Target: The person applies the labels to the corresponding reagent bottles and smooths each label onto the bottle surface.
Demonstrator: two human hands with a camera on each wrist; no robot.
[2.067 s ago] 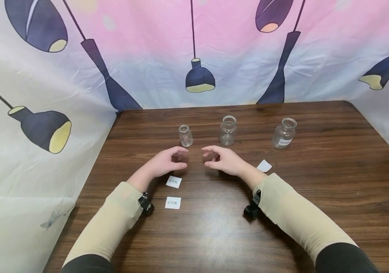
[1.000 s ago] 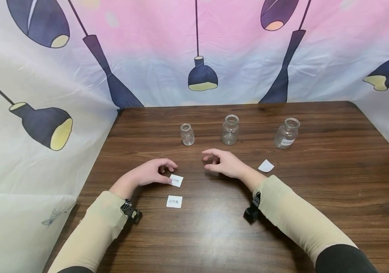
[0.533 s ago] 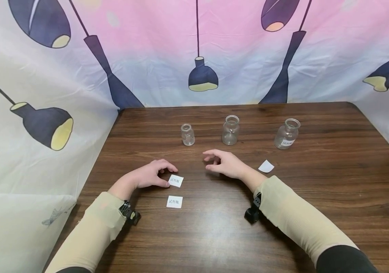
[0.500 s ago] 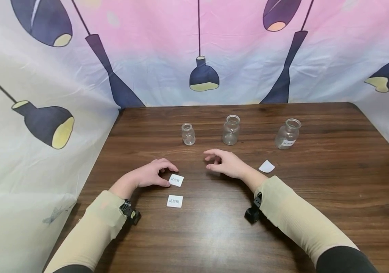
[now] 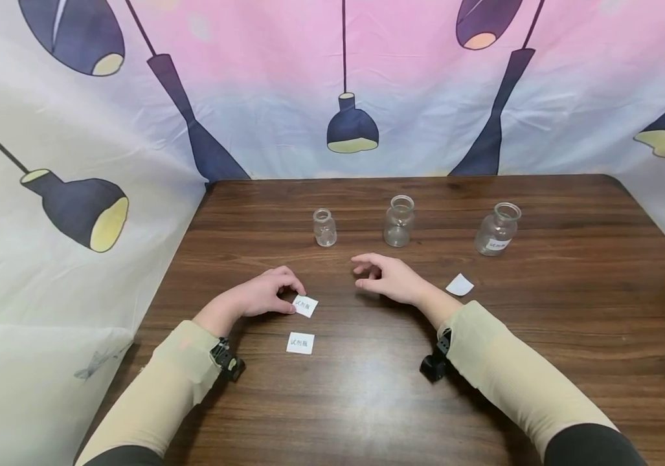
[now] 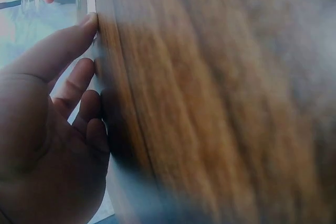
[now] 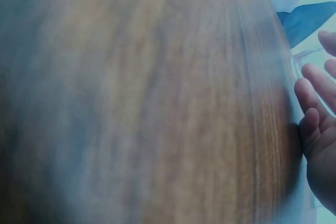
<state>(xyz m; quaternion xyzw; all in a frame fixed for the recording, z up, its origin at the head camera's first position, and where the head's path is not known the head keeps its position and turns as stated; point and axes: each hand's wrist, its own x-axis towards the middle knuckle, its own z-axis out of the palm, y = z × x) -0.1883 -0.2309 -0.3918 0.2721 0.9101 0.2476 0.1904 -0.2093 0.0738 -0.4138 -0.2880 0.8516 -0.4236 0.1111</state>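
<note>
My left hand [image 5: 265,292] pinches the left edge of a small white paper label [image 5: 306,306] printed with characters, between thumb and index finger, low over the table. In the left wrist view the thumb [image 6: 73,40] meets a thin white edge, with the other fingers bent near the tabletop. A second printed label [image 5: 300,343] lies flat, nearer the front. My right hand [image 5: 390,278] rests on the table, fingers loosely bent, holding nothing. Behind the hands stand a small glass bottle [image 5: 325,230] and a larger glass bottle [image 5: 399,223], neither with a visible label.
At the right stands a glass bottle [image 5: 496,230] with a printed label on its front. A blank white paper piece [image 5: 460,285] with a curved edge lies beside the right forearm. The wooden table [image 5: 571,272] meets a patterned cloth backdrop [image 5: 262,97].
My left hand has drawn back from near the small bottle to the upper label and now pinches it, shifting it slightly. The right hand stays about where it was.
</note>
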